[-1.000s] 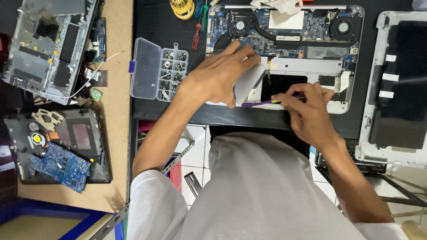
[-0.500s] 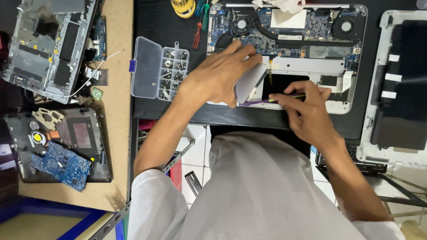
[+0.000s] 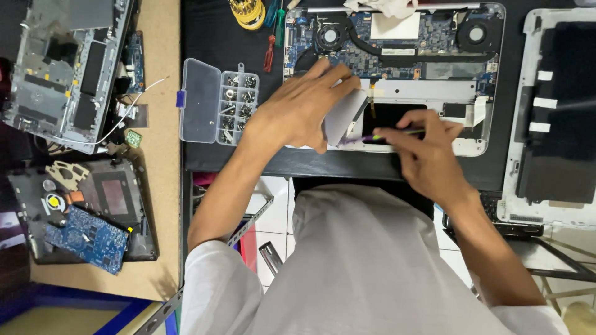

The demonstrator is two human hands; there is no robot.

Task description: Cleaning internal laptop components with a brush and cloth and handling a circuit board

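Laptop point(image 3: 397, 74) lies open on the black counter point(image 3: 205, 158), its insides showing. My left hand point(image 3: 304, 108) curls around a thin grey panel point(image 3: 343, 115) and lifts its edge. My right hand point(image 3: 428, 155) pinches a thin green and purple tool point(image 3: 385, 135) with its tip under that panel. I think slow, gentle prying is best. Beside the laptop sits a clear screw box point(image 3: 218, 102) with a blue latch. I see no labels.

The open silver laptop chassis point(image 3: 397, 93) looked like matt metal around a glossy blue circuit board. A clear plastic screw box point(image 3: 217, 102) shone beside it on the matt black desk point(image 3: 205, 37). The pale wooden board point(image 3: 158, 205) looked smooth and dull.
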